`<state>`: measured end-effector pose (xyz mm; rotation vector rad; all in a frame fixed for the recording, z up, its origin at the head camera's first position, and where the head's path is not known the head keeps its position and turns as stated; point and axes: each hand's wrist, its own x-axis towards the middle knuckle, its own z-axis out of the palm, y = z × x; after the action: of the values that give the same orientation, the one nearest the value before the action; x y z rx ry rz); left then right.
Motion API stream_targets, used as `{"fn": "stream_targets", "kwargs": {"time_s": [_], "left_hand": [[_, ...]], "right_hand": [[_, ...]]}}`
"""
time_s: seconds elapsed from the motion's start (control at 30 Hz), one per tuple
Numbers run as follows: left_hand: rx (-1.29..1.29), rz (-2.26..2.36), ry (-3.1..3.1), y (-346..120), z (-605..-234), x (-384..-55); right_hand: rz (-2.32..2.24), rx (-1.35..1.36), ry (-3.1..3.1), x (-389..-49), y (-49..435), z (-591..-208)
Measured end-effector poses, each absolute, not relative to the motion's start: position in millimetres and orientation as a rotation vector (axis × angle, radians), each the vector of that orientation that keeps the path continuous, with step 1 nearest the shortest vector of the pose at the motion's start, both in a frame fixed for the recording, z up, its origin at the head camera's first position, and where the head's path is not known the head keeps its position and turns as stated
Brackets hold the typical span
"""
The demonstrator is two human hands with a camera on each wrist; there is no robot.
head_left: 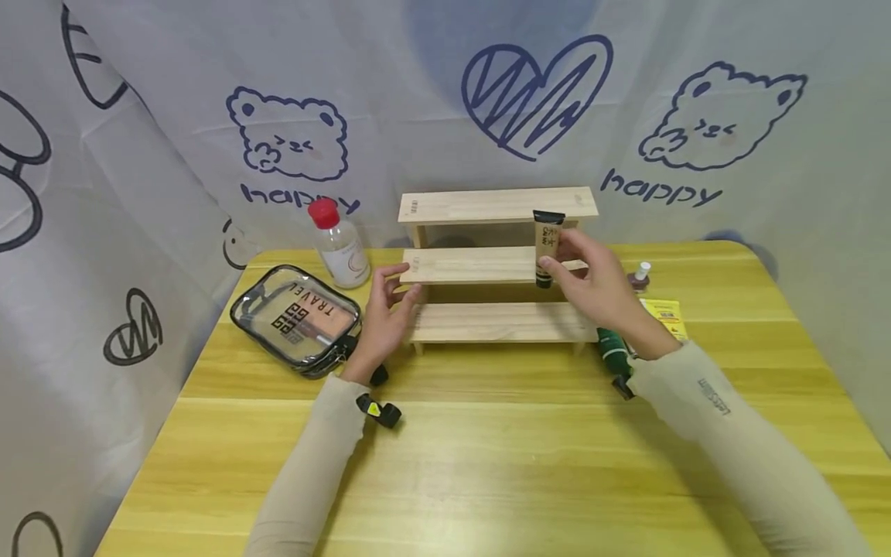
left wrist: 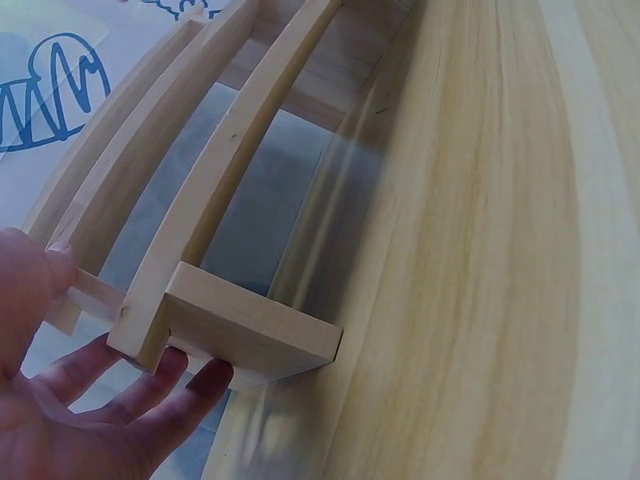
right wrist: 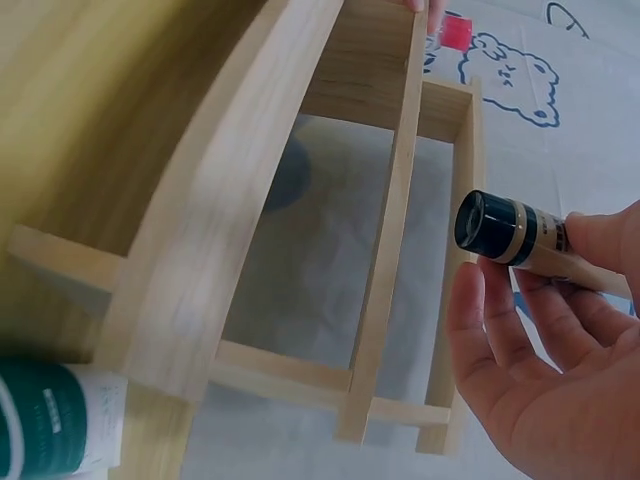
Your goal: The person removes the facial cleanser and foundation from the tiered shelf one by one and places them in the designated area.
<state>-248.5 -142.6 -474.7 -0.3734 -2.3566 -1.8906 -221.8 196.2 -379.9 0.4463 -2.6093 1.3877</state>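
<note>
A three-tier wooden shelf [head_left: 480, 265] stands towards the back of the table. At its left end my left hand [head_left: 391, 313] holds the board ends, with the thumb on one side and the fingers [left wrist: 190, 400] on the other. My right hand [head_left: 599, 282] pinches a small beige squeeze tube [head_left: 547, 240] with a black cap and dark lettering, between thumb and fingers. The tube hangs cap down in front of the right part of the middle tier. In the right wrist view, its black cap [right wrist: 487, 226] points at the shelf, apart from the wood.
On the left lie a clear travel pouch [head_left: 295, 321] and a red-capped bottle [head_left: 343, 246]. Right of the shelf are a green tube [head_left: 612, 352], a yellow packet [head_left: 664, 316] and a small white-capped bottle [head_left: 639, 277]. A printed curtain [head_left: 411, 100] hangs behind the table.
</note>
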Motion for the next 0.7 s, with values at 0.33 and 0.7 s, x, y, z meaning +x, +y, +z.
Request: {"fn": "stream_targets", "kwargs": {"time_s": [0.33,0.7], "left_hand": [[-0.376,-1.914,-2.353,-141.3,-474.4,-249.0],[-0.364,-1.921,-2.356,-142.7,-475.1,-248.7]], "right_hand": [[1.358,0.407,-2.640,-194.0,213.1,-386.5],[1.265,0.355,-2.674,-166.9,232.0,-404.2]]}}
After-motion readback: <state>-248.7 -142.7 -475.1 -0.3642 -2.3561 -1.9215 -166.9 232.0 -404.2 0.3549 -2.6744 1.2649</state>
